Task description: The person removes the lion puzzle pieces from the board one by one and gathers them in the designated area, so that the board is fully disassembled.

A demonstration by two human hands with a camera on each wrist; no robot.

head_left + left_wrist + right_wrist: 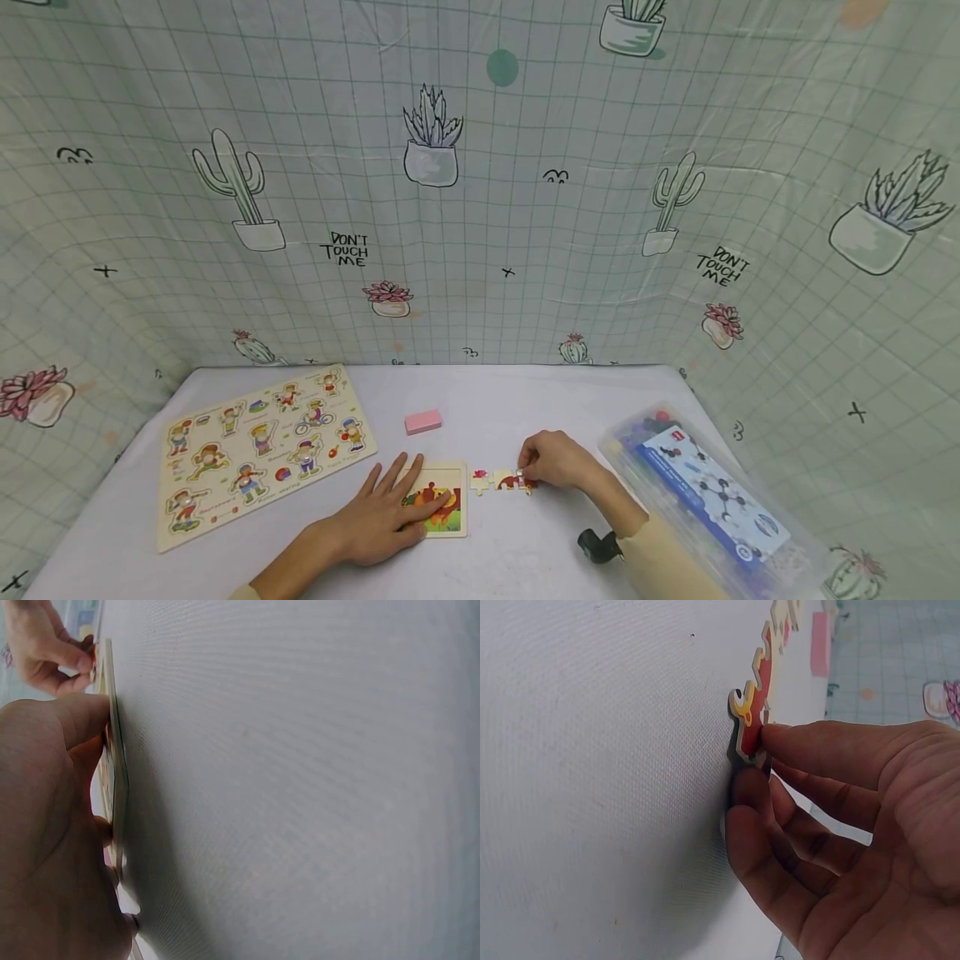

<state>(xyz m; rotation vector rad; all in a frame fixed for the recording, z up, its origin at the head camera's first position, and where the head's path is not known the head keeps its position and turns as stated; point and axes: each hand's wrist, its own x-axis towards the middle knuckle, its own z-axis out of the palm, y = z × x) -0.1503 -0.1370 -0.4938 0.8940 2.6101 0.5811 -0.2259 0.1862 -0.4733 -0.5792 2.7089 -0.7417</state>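
My left hand [378, 518] rests with spread fingers on a small framed jigsaw puzzle [460, 521] with a bear picture, covering part of it. In the left wrist view the thumb lies at the edge of the puzzle's board [109, 675]. To the right of the frame, a short row of loose puzzle pieces [480, 481] lies on the table. At that row's right end my right hand [558, 460] pinches a red and yellow puzzle piece [754, 724] between thumb and fingers, close above or on the tabletop; which one I cannot tell.
A large wooden puzzle board [247, 454] with sports figures lies at the left. Behind the small puzzle sits a pink block [423, 422]. A clear plastic box [712, 492] with a blue label stands at the right, and a dark object [597, 547] lies by the right forearm.
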